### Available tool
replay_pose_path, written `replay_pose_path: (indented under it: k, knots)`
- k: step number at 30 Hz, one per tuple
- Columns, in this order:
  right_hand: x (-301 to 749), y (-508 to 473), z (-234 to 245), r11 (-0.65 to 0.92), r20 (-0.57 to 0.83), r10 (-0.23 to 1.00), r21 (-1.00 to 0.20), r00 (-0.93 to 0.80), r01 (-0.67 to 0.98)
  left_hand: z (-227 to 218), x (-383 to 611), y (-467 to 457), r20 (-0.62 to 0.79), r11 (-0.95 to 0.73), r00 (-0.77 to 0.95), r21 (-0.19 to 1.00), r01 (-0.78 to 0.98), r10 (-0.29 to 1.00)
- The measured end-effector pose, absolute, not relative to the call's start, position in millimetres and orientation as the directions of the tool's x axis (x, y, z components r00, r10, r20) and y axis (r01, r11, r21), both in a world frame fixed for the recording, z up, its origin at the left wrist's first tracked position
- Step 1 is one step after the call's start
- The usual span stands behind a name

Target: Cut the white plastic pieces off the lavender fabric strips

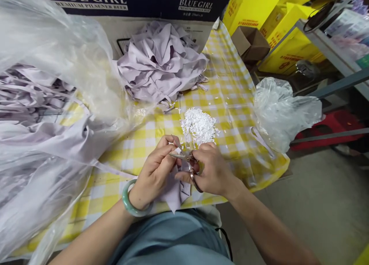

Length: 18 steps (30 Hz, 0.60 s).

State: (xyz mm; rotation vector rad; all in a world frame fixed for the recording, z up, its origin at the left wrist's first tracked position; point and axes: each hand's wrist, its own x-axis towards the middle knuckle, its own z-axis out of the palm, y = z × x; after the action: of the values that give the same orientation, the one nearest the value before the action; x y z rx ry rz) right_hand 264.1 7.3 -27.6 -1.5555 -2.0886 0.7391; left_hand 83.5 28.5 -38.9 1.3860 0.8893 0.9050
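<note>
Near the table's front edge, my left hand [157, 169] pinches a piece of lilac fabric [173, 190], and a small white tag [178, 150] shows at its fingertips. A green bangle [130, 203] circles that wrist. My right hand [211, 169] grips a pair of scissors [192, 169], fingers in the handles. The blades are parted and point left, right beside the white tag. Part of the fabric hangs below both hands. Just beyond them lies a heap of small white pieces [200, 125].
A pile of lilac fabric [161, 61] sits at the back against a beer carton [95, 0]. Clear plastic bags [95, 73] with more lilac strips cover the left. A crumpled plastic bag [284, 107] hangs at the right edge, near a metal shelf [331, 46] and yellow bags [250, 7].
</note>
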Motion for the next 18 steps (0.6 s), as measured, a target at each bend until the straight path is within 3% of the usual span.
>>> replay_pose_path:
  k: [18]
  knots:
    - [281.7, 10.0, -39.1, 0.233, 0.108, 0.972, -0.591, -0.210, 0.772, -40.1, 107.5, 42.2, 0.074, -0.088, 0.455, 0.996, 0.011, 0.888]
